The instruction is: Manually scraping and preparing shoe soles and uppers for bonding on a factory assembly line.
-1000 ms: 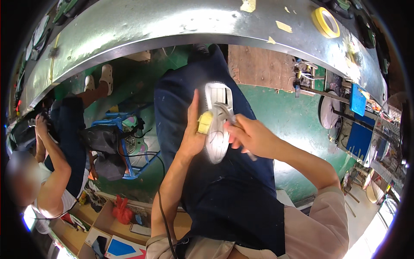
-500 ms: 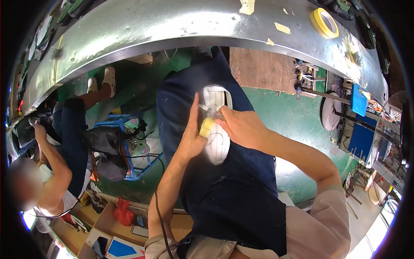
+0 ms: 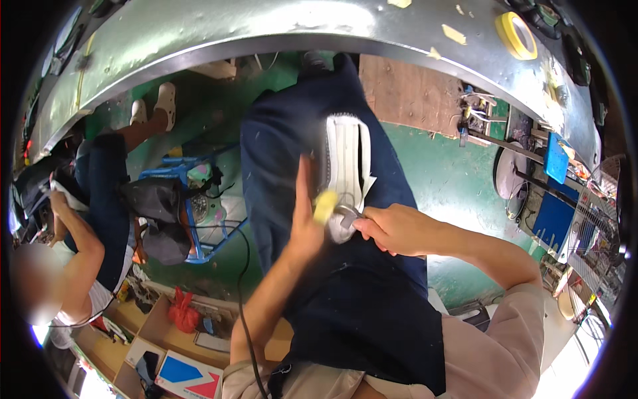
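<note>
A white shoe (image 3: 344,156) lies lengthwise on my lap over dark blue cloth (image 3: 352,292), with a dark slit along its right side and a small white flap sticking out. My left hand (image 3: 309,229) grips its near left side, index finger stretched along the edge and blurred. Yellow wrapping (image 3: 325,207) covers the left thumb, which rests over the shoe. At the near end, my right hand (image 3: 392,229) is closed on a small metal tool (image 3: 349,216) that touches or hovers just over the shoe; its exact kind is unclear.
A metal workbench (image 3: 266,26) spans the far side, with a yellow tape roll (image 3: 516,36) on it. At left a person (image 3: 86,259) works beside a blue stool (image 3: 206,246). A black cable (image 3: 242,286) passes by my left arm. A wooden board (image 3: 405,93) stands beyond my right knee.
The shoe has shifted away and turned, showing more of its length and side slit. My right hand has moved nearer to me with the metal tool, from mid-shoe to the near end.
</note>
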`<move>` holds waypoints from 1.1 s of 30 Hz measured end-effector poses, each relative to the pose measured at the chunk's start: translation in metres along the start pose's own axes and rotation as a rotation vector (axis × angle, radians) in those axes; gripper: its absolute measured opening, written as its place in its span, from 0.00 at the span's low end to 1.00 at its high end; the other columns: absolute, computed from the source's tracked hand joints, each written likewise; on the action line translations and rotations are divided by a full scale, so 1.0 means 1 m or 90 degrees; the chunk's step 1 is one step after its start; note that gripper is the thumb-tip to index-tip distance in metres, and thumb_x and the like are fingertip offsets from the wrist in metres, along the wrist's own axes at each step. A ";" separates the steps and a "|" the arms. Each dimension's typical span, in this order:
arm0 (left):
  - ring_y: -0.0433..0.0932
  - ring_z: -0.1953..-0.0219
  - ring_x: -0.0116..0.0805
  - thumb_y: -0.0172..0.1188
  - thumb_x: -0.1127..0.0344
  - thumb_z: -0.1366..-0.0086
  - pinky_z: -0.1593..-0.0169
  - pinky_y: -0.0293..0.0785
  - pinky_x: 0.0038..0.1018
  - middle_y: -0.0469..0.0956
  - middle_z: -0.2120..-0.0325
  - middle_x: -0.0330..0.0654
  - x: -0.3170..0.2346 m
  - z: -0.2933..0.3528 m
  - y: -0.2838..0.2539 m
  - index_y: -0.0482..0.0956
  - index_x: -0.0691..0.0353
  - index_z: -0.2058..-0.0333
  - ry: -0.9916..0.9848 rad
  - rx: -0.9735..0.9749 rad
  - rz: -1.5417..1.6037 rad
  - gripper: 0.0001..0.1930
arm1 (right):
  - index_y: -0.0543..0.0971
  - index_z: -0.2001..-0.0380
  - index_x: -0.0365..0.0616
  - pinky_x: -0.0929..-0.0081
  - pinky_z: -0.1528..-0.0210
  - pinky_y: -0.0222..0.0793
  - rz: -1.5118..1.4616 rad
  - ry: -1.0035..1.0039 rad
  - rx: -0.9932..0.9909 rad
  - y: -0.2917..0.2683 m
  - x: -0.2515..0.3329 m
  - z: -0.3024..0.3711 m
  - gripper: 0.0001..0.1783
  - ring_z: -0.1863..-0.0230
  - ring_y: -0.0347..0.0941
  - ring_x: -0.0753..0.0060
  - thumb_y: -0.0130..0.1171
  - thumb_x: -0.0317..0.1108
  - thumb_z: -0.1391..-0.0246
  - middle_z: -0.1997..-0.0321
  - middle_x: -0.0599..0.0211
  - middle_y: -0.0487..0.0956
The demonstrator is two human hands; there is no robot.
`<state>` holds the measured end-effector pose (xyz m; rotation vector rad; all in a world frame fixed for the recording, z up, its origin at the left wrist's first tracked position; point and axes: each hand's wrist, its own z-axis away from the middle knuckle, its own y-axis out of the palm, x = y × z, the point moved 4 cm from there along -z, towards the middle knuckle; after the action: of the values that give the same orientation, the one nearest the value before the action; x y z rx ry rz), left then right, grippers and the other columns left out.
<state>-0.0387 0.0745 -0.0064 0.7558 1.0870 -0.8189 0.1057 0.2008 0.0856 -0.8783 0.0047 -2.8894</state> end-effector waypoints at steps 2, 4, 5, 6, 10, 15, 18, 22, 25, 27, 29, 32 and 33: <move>0.60 0.21 0.42 0.49 0.66 0.19 0.21 0.56 0.34 0.58 0.21 0.52 0.013 0.037 0.008 0.45 0.65 0.18 -0.211 0.006 0.227 0.37 | 0.76 0.61 0.38 0.49 0.66 0.76 -0.105 0.034 0.044 -0.008 -0.002 0.006 0.24 0.71 0.84 0.45 0.48 0.49 0.20 0.78 0.54 0.81; 0.65 0.24 0.40 0.47 0.68 0.19 0.23 0.61 0.33 0.64 0.24 0.51 0.015 0.041 0.001 0.47 0.66 0.19 -0.189 0.012 0.157 0.35 | 0.76 0.60 0.39 0.49 0.67 0.75 0.069 -0.111 -0.048 -0.013 -0.002 0.010 0.23 0.71 0.83 0.45 0.48 0.50 0.20 0.76 0.54 0.82; 0.67 0.26 0.39 0.46 0.69 0.19 0.25 0.63 0.32 0.67 0.27 0.51 0.017 0.037 -0.001 0.48 0.67 0.19 -0.178 0.026 0.058 0.34 | 0.75 0.59 0.40 0.51 0.68 0.74 0.223 -0.144 -0.183 -0.015 -0.001 0.011 0.20 0.70 0.83 0.46 0.53 0.48 0.22 0.73 0.57 0.83; 0.70 0.28 0.38 0.44 0.71 0.20 0.26 0.65 0.32 0.70 0.29 0.51 0.015 0.032 -0.002 0.49 0.68 0.20 -0.166 0.039 -0.042 0.33 | 0.75 0.59 0.40 0.51 0.68 0.74 0.224 -0.152 -0.176 -0.014 0.006 0.009 0.20 0.70 0.83 0.46 0.53 0.48 0.22 0.73 0.57 0.83; 0.75 0.30 0.53 0.58 0.69 0.23 0.30 0.70 0.38 0.73 0.32 0.62 0.009 0.034 -0.008 0.38 0.59 0.18 -0.176 0.077 -0.204 0.46 | 0.74 0.58 0.42 0.55 0.70 0.74 0.234 -0.378 -0.453 -0.019 0.028 -0.004 0.14 0.69 0.83 0.48 0.59 0.42 0.26 0.68 0.58 0.83; 0.64 0.23 0.51 0.57 0.81 0.28 0.22 0.57 0.37 0.61 0.24 0.60 0.013 0.026 -0.008 0.28 0.56 0.17 -0.100 0.131 -0.017 0.53 | 0.73 0.58 0.43 0.56 0.69 0.77 0.351 -0.351 -0.353 -0.006 0.015 -0.023 0.13 0.67 0.84 0.52 0.59 0.41 0.26 0.66 0.58 0.84; 0.57 0.21 0.44 0.50 0.86 0.31 0.20 0.51 0.38 0.53 0.20 0.55 0.010 0.023 -0.008 0.21 0.57 0.18 -0.072 0.187 -0.029 0.55 | 0.73 0.58 0.43 0.55 0.70 0.76 0.348 -0.375 -0.375 -0.001 0.011 -0.028 0.14 0.69 0.84 0.51 0.60 0.42 0.27 0.69 0.59 0.83; 0.51 0.18 0.43 0.55 0.86 0.32 0.19 0.49 0.38 0.47 0.18 0.53 -0.005 0.009 -0.004 0.24 0.59 0.18 -0.038 0.173 -0.050 0.56 | 0.72 0.59 0.43 0.54 0.71 0.75 0.356 -0.300 -0.336 -0.006 -0.001 -0.030 0.15 0.72 0.83 0.50 0.61 0.43 0.27 0.73 0.59 0.83; 0.59 0.21 0.42 0.57 0.86 0.30 0.20 0.55 0.35 0.55 0.20 0.51 -0.023 -0.021 -0.013 0.45 0.61 0.17 0.113 0.109 -0.227 0.47 | 0.71 0.59 0.41 0.59 0.68 0.76 0.110 -0.259 -0.423 -0.010 -0.017 -0.022 0.16 0.71 0.83 0.55 0.55 0.44 0.23 0.73 0.57 0.82; 0.72 0.30 0.40 0.61 0.83 0.29 0.28 0.69 0.32 0.67 0.27 0.49 -0.021 -0.064 -0.018 0.50 0.55 0.18 -0.008 0.051 -0.089 0.46 | 0.74 0.56 0.40 0.65 0.66 0.77 -0.212 -0.172 -0.398 -0.012 -0.037 -0.023 0.17 0.73 0.80 0.65 0.49 0.44 0.20 0.73 0.60 0.80; 0.75 0.33 0.38 0.64 0.82 0.30 0.30 0.72 0.32 0.72 0.31 0.48 -0.023 -0.089 -0.027 0.55 0.54 0.19 -0.036 0.017 -0.082 0.45 | 0.76 0.54 0.39 0.67 0.66 0.77 -0.290 -0.127 -0.377 -0.005 -0.047 -0.022 0.17 0.73 0.80 0.68 0.49 0.44 0.20 0.72 0.62 0.80; 0.74 0.34 0.40 0.76 0.69 0.35 0.28 0.69 0.37 0.71 0.33 0.48 -0.061 -0.080 -0.024 0.57 0.60 0.22 0.131 0.014 -0.108 0.48 | 0.79 0.47 0.37 0.73 0.64 0.75 -0.396 -0.059 -0.375 -0.016 -0.053 -0.008 0.19 0.71 0.79 0.75 0.48 0.42 0.19 0.71 0.66 0.80; 0.74 0.33 0.43 0.79 0.65 0.38 0.27 0.68 0.39 0.69 0.32 0.51 -0.092 -0.062 -0.013 0.57 0.63 0.23 0.178 0.011 -0.059 0.50 | 0.79 0.47 0.37 0.74 0.63 0.75 -0.395 -0.133 -0.443 -0.022 -0.048 0.005 0.19 0.70 0.78 0.76 0.48 0.43 0.19 0.71 0.66 0.80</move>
<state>-0.1000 0.1388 0.0618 0.8567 1.3734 -0.8169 0.1458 0.2285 0.0644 -1.5099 0.9225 -3.3744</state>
